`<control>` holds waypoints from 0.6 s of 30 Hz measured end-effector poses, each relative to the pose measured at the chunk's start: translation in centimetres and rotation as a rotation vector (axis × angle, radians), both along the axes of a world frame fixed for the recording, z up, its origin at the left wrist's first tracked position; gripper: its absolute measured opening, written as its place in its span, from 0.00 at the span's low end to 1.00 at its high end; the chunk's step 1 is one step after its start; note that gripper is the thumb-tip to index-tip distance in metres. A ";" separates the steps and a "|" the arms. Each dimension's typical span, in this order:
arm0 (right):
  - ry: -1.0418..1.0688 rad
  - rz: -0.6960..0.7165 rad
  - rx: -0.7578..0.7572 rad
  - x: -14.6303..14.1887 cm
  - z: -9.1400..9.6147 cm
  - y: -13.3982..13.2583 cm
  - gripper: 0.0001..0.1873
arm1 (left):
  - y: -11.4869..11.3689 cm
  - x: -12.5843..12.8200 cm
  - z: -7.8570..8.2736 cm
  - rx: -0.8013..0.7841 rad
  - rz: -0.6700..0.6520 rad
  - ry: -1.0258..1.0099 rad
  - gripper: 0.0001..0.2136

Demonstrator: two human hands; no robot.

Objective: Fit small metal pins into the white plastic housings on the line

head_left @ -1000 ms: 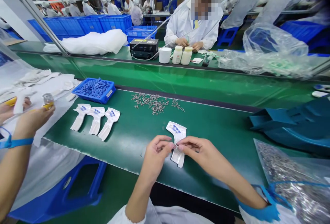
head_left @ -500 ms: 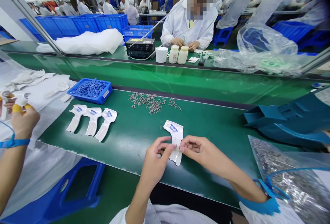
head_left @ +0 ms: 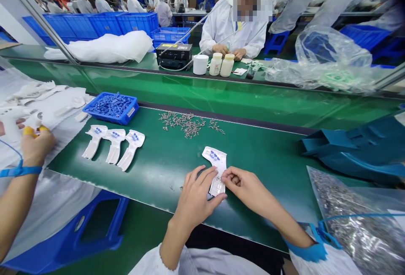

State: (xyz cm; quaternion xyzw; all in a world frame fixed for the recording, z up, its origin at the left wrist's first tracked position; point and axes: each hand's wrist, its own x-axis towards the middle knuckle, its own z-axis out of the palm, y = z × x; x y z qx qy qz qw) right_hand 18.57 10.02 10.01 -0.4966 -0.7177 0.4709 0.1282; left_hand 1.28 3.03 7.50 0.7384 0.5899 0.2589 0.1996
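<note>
A white pistol-shaped plastic shell half [head_left: 218, 161] lies on the green tabletop with blue pieces in its wide upper end. My left hand [head_left: 198, 192] is spread over its left side, fingertips near the middle and thumb by the lower end. At the shell's right edge, my right hand [head_left: 243, 184] is closed in a pinch. Whatever may be between those fingertips is too small to tell. Small metal parts [head_left: 190, 126], like screws or springs, are scattered beyond the shell. Similar shell halves [head_left: 131, 148], with blue pieces in them, stand in a row at the left.
A blue bin [head_left: 110, 108] of blue parts sits at the back left. On the right are a teal plastic holder [head_left: 357, 150] and a clear bag [head_left: 354, 216] of metal parts. A co-worker's hand [head_left: 38, 144] is at far left; another person [head_left: 234, 30] works across the bench.
My left hand has opened from a pinch and spread along the shell's left side. My right hand remains pinched at the right edge. The neighbour's hand at far left has shifted slightly right.
</note>
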 end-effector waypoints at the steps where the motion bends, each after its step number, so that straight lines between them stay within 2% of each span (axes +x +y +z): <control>1: -0.002 -0.005 0.004 0.0 0.0 -0.1 0.09 | 0.0 0.0 0.0 0.000 -0.001 0.002 0.29; 6: 0.013 -0.009 -0.006 0.0 0.1 -0.5 0.10 | -0.1 0.0 0.0 0.005 -0.001 0.001 0.28; 11: -0.046 -0.031 0.057 -0.1 -0.1 -0.7 0.09 | 0.0 0.0 0.0 0.005 -0.006 -0.009 0.27; 15: -0.052 -0.087 0.060 -0.1 -0.5 -1.0 0.07 | -0.1 -0.1 0.0 0.007 -0.009 -0.017 0.27; 18: -0.029 -0.142 0.028 -0.2 -0.9 -1.0 0.11 | -0.1 -0.1 0.0 0.003 -0.005 -0.019 0.26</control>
